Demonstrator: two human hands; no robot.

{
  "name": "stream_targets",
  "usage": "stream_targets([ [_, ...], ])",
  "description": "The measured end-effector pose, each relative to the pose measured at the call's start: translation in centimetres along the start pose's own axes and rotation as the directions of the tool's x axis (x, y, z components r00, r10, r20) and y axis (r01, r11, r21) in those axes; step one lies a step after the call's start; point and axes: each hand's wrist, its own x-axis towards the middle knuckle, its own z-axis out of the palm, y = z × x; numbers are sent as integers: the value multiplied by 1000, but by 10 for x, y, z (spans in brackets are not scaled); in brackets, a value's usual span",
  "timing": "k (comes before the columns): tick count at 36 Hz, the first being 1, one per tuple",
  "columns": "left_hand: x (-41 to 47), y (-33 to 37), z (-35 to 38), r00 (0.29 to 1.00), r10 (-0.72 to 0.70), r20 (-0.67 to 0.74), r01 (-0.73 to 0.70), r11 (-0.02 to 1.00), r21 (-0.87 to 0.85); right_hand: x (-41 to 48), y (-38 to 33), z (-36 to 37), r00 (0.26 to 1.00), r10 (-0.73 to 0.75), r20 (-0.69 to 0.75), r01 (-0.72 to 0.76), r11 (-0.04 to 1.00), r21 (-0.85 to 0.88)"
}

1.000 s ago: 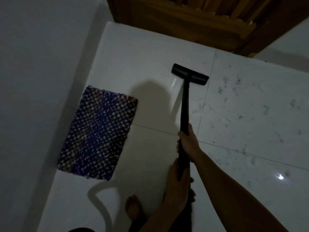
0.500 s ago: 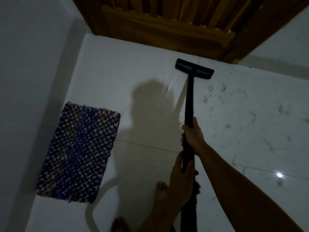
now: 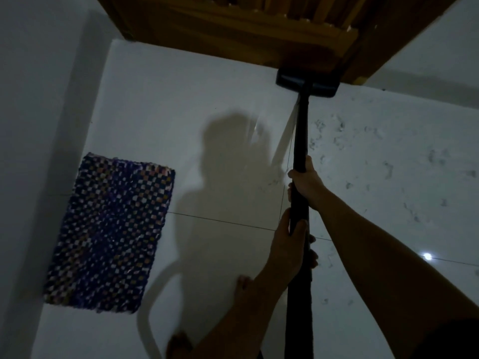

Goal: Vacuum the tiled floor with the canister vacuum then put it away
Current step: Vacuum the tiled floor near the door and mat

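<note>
Hands first: you have two on one black vacuum wand (image 3: 300, 141). Your right hand (image 3: 307, 185) is wrapped around it higher up, and your left hand (image 3: 287, 251) is closed around it just below, thumb lying along the tube. One floor nozzle (image 3: 307, 82) sits flat on the tiled floor (image 3: 160, 104), right against the base of the wooden door (image 3: 248, 35). One woven mat (image 3: 108, 231) lies to the left, near the wall (image 3: 33, 125) and well apart from the nozzle. Two bare feet show near the bottom edge. No brand or writing is legible in this dim light.
</note>
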Motion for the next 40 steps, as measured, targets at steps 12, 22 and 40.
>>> stream_targets([
  [12,-18,6,-49,999,38,-38,-40,997,-60,-18,-14,51,991,75,112,-80,996,41],
  [22,-28,2,-117,989,62,-135,-76,992,-104,-29,-12,130,983,8,185,-43,981,187],
  [40,-72,-6,-139,968,90,-233,-39,976,213,-74,-12,162,981,41,188,-60,993,99],
])
